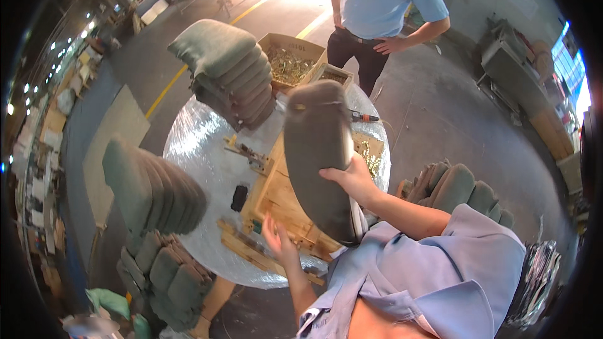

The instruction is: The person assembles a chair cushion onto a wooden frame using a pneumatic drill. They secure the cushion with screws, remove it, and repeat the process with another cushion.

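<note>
My right hand (353,180) grips a long grey padded cushion (317,150) by its right edge, the thumb lying on its face. The cushion stands tilted above a wooden jig (282,196) and hides part of it. My left hand (277,238), open with fingers apart, is just over the jig's near left edge and holds nothing. A metal toggle clamp (251,156) sits at the jig's far left corner. Left of the jig lies a small black object (239,198). Behind the cushion a power screwdriver (364,117) shows in part.
The jig rests on a round table wrapped in clear film (207,179). A stack of grey cushions (229,72) stands on its far side; more stacks are at left (154,185) and right (455,188). A carton of brass-coloured metal parts (289,63) and a standing person (386,6) are beyond.
</note>
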Demonstrator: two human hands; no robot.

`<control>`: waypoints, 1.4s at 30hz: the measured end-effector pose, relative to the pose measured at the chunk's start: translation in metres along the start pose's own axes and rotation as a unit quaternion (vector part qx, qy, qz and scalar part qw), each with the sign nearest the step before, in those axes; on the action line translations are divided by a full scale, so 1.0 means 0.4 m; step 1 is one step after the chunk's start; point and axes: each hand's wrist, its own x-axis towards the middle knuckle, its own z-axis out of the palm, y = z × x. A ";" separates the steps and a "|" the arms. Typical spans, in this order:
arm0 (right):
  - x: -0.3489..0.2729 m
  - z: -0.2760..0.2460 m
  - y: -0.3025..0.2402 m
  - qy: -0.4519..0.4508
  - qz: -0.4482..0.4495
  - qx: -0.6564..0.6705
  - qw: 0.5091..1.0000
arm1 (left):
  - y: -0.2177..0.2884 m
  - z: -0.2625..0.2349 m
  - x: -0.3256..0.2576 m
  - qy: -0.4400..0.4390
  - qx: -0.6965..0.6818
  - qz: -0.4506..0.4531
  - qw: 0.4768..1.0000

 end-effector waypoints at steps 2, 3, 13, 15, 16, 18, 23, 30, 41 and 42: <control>-0.037 0.031 -0.031 -0.102 -0.109 -0.111 0.982 | 0.049 0.081 0.087 -0.085 -0.148 -0.068 0.983; -0.055 0.053 -0.042 -0.152 -0.164 -0.162 0.961 | 0.069 0.113 0.129 -0.113 -0.260 -0.106 0.953; -0.052 -0.149 0.230 -0.162 0.143 -0.068 0.974 | 0.075 0.083 -0.008 0.007 -0.365 -0.128 0.922; -0.026 -0.116 0.232 -0.194 0.250 0.090 0.944 | 0.083 0.063 -0.023 0.026 -0.382 -0.103 0.918; -0.023 -0.078 0.216 -0.176 0.259 0.141 0.939 | 0.085 0.048 -0.027 0.038 -0.388 -0.098 0.916; 0.005 0.008 0.186 -0.156 0.258 0.209 0.931 | 0.096 0.019 -0.018 0.055 -0.412 -0.082 0.906; 0.033 0.225 0.086 -0.144 0.192 0.323 0.916 | 0.114 -0.008 -0.027 0.033 -0.513 0.021 0.858; 0.135 0.433 0.021 -0.256 0.002 0.259 0.931 | 0.314 0.039 0.241 0.088 -0.361 0.030 0.928; 0.086 -0.044 0.272 -0.207 0.178 -0.019 0.962 | -0.033 -0.091 1.045 0.134 -0.536 -0.020 0.833; 0.057 -0.088 0.292 -0.165 0.221 -0.014 0.961 | -0.091 -0.081 1.078 0.129 -0.553 -0.032 0.823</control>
